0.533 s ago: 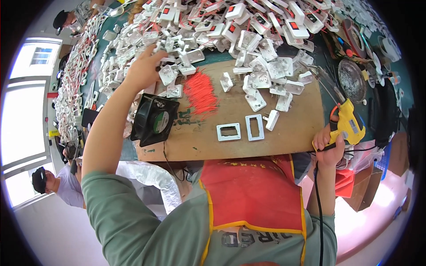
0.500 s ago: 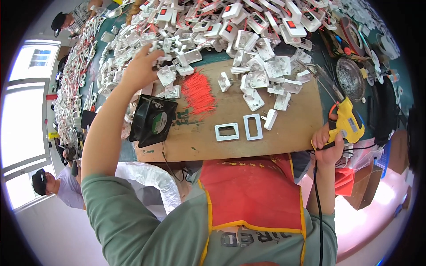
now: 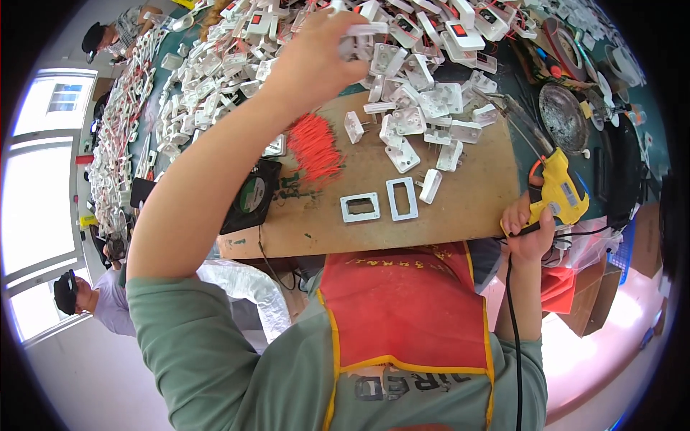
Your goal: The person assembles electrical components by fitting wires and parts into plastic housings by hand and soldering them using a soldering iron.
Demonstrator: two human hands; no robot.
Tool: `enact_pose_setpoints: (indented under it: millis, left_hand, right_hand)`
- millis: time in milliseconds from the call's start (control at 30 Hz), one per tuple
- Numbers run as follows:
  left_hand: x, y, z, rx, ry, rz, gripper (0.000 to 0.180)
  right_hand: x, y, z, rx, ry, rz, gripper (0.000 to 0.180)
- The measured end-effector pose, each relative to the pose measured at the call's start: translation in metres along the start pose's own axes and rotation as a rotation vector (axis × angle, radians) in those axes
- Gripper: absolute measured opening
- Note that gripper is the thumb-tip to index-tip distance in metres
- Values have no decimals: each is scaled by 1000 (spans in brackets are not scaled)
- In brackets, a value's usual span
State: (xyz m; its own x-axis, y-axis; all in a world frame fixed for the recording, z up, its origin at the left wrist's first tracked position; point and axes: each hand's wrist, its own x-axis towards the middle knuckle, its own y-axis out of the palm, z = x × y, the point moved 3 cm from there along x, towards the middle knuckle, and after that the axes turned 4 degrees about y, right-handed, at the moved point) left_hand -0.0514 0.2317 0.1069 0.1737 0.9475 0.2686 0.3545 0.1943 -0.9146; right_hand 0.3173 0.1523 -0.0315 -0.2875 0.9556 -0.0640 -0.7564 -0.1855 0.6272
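My left hand is raised over the heap of white plastic switch parts at the far side of the board, its fingers closed on one white part. My right hand rests at the right edge of the wooden board and grips a yellow electric screwdriver with a black cord hanging down. Two white rectangular frames lie flat near the board's front edge. A bundle of red wires lies left of centre.
A black fan sits at the board's left end. White parts cover the table beyond and to the left. A round metal dish and tools lie right. Another person sits lower left, one more at top left.
My left hand has lifted from the heap and moved right, now holding a white part up high. My right hand with the screwdriver has stayed put.
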Motion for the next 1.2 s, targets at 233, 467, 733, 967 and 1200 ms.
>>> enact_pose_setpoints:
  millis: [233,467,733,967,1200]
  left_hand:
    - [-4,18,15,198,102,26,38]
    - [-14,-32,-20,176,-101,13,41]
    - [-108,-14,-70,-289,-339,154,36]
    - [-166,40,-76,-493,-533,105,31]
    - [-174,49,-76,-378,-178,-18,29]
  right_hand:
    - [1,2,1,12,19,-22,67]
    - [2,0,0,25,28,24,66]
    - [-1,-6,1,31,9,33,67]
    - [2,7,1,-10,-6,64,63]
    - [2,10,3,-49,-19,48,61]
